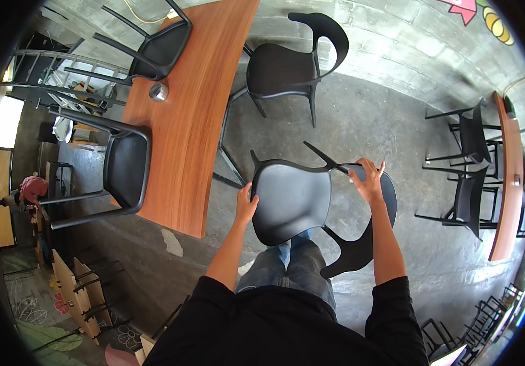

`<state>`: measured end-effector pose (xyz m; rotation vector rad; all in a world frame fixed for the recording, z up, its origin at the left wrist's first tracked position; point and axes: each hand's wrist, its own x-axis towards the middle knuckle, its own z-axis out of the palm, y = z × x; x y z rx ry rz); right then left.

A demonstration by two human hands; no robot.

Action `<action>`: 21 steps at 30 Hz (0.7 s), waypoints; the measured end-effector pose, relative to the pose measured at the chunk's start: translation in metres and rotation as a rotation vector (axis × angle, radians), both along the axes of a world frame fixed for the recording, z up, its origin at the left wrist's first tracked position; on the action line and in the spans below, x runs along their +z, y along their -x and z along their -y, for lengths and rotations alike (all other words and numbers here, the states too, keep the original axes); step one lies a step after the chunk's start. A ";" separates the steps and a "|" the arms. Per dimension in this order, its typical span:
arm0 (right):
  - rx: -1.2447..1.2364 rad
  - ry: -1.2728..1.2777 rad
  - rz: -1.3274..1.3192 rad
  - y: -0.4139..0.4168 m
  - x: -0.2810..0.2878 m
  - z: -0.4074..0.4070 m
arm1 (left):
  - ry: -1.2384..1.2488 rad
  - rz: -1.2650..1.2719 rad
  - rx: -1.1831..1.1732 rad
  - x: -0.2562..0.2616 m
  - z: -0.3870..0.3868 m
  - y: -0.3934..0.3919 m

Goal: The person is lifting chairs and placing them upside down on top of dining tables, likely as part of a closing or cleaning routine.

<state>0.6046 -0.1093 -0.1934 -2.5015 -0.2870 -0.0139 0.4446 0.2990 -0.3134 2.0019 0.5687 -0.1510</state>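
Right before me is a black plastic chair (292, 199) with a curved backrest that points to the right. My left hand (247, 204) rests against the left edge of its seat, the fingertips at the rim. Over the backrest's far side, my right hand (368, 181) has its thumb and fingers spread around the rim. Whether either hand bears the chair's weight cannot be told. To the left stands a wooden table (189, 119) with a metal cup (158, 92) on it. A second black chair (280, 71) stands beyond, by the table's right side.
Two black chairs (127, 169) (161, 50) lie on the table's left edge, legs outward. A block wall (390, 45) runs behind. At right, several chairs stand by another wooden table (506, 183). A person in a pink top (33, 186) bends over at far left, near a ladder (70, 59).
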 end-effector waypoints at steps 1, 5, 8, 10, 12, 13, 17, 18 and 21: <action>-0.017 0.002 0.010 0.014 0.002 0.003 | -0.011 0.004 -0.062 -0.004 0.002 0.006; -0.075 0.068 0.042 0.069 0.012 0.008 | -0.073 -0.090 -0.245 -0.015 0.010 0.032; -0.061 0.174 0.067 0.112 0.021 0.012 | -0.086 -0.122 -0.260 -0.017 0.016 0.059; -0.048 0.207 0.018 0.136 0.026 0.020 | -0.060 -0.088 -0.240 -0.018 0.014 0.074; -0.057 0.259 -0.086 0.157 0.029 0.024 | -0.031 -0.142 -0.224 -0.018 0.011 0.086; -0.071 0.283 -0.153 0.168 0.029 0.025 | 0.000 -0.162 -0.211 -0.018 0.010 0.089; 0.038 0.151 -0.311 0.205 0.028 0.033 | 0.072 -0.281 -0.158 -0.016 0.012 0.095; 0.131 0.177 -0.355 0.211 0.027 0.036 | 0.082 -0.354 -0.139 -0.016 0.014 0.096; 0.336 0.131 -0.443 0.233 0.018 0.039 | 0.076 -0.375 0.035 -0.021 0.024 0.108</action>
